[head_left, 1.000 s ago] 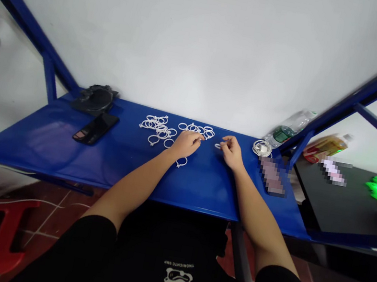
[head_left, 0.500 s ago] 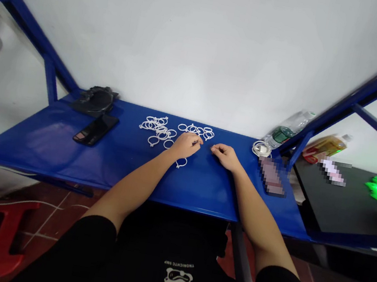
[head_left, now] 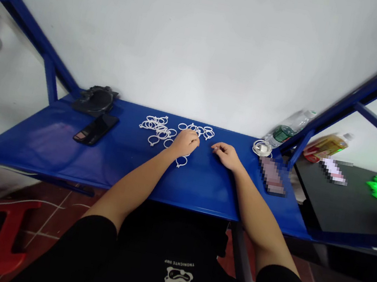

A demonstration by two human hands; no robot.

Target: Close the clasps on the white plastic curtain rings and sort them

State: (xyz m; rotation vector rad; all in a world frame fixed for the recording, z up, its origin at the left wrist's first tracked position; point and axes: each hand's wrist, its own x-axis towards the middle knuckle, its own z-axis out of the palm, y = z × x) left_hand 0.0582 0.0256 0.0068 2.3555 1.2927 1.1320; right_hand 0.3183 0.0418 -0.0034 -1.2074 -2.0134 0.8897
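Thin white plastic rings, each with a small knob, lie in a loose cluster (head_left: 157,128) on the blue table (head_left: 115,162). A second group of white rings (head_left: 207,133) sits just beyond my left hand (head_left: 185,144). That hand is closed with its fingers curled down, and whatever it may grip is hidden. One white ring (head_left: 181,161) lies nearer to me, beside my left wrist. To the right, apart from the rings, my right hand (head_left: 226,156) is closed in a pinch low over the table. A tiny pale spot shows at its fingertips, too small to name.
A black phone (head_left: 95,129) and a dark crumpled item (head_left: 96,99) are at the left. On the right are a coiled white cable (head_left: 262,148), a clear bottle (head_left: 287,131) and a blurred-out flat object (head_left: 272,176). Blue frame bars (head_left: 48,77) rise at both sides.
My left hand has drawn its fingers in and turned slightly, uncovering more of the rings by it. My right hand has shifted only a little. The rings on the table look unmoved.
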